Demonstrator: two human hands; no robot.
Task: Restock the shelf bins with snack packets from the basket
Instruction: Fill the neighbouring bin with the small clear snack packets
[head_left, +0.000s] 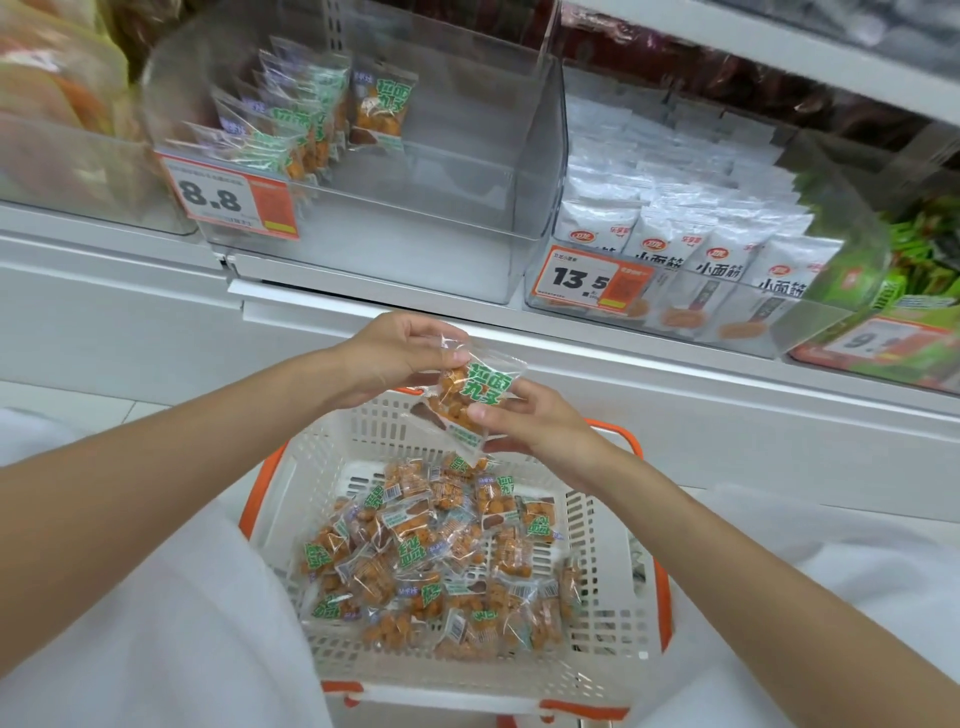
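Observation:
A clear snack packet (470, 397) with orange pieces and green lettering hangs above the basket, held by both hands. My left hand (395, 353) pinches its top edge. My right hand (524, 421) pinches its lower right side. Below them a white basket (587, 577) with orange rim holds several loose packets (431, 561) of the same snack. On the shelf above, a clear bin (395, 249) carries a row of these packets (311, 119) standing at its left side; the rest of the bin is bare.
A price tag 8.8 (228, 195) hangs on the bin's front. To the right a bin of white packets (717, 249) has a 13.5 tag (592, 280). Green packets (924, 275) fill the far right bin. A white shelf ledge (675, 358) runs just above my hands.

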